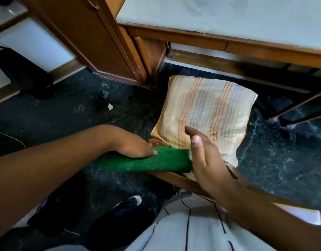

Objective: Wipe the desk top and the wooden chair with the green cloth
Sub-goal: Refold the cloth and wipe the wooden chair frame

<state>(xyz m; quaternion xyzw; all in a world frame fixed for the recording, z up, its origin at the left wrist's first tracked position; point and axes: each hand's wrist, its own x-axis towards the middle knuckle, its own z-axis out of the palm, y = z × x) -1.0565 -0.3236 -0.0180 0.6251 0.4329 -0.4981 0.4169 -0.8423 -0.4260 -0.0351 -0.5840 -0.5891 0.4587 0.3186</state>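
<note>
A striped cushion (pixel 205 116) in orange and cream is lying near the middle of the dark marbled floor (pixel 80 113). A black bag (pixel 22 73) is leaning against the white wall at the left edge. A small white scrap (pixel 110 106) is sitting on the floor before the brown wooden cabinet (pixel 94 38)

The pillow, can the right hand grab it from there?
Probably yes. The right hand is open and hovers at the pillow's near edge, with nothing between them. The left hand holds the cloth off to the side, out of the way.
</note>
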